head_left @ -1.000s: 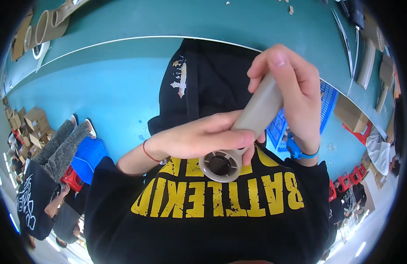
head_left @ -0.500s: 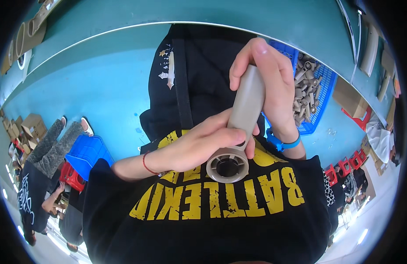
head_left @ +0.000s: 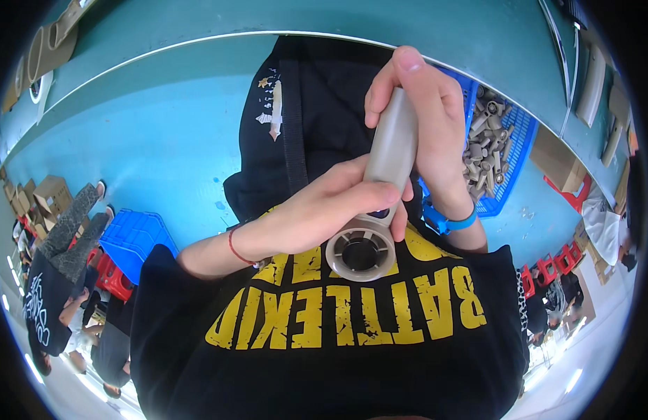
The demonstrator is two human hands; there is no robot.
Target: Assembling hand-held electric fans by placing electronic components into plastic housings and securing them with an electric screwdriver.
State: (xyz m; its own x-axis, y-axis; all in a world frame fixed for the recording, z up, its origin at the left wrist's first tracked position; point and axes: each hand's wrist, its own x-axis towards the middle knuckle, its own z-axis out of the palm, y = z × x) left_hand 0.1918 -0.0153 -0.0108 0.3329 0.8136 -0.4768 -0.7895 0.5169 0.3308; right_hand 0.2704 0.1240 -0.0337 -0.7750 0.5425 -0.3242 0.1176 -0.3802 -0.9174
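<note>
A grey-beige plastic handle-shaped piece (head_left: 392, 143) is held in front of my chest, its long smooth tube slanting up and away. At its near end is a round ring socket (head_left: 361, 250) with ribs inside and a dark opening. My left hand (head_left: 320, 210) is closed round the tube just above that socket, thumb on top. Around the far end curl the fingers of my right hand (head_left: 432, 115), its thumb pointing up beside the table edge. My right hand partly covers the tube's far end.
A green table (head_left: 198, 31) runs across the far side, with beige curved parts (head_left: 591, 84) at its right. Below its edge, a blue basket (head_left: 509, 168) holds many small beige plastic parts. A blue crate (head_left: 136, 241), cardboard boxes (head_left: 52, 194) and people are at left; red stools (head_left: 548, 269) are at right.
Both hands have moved the plastic piece slightly up and away, toward the table edge. Its ring socket sits a little higher. Both hands keep their grip.
</note>
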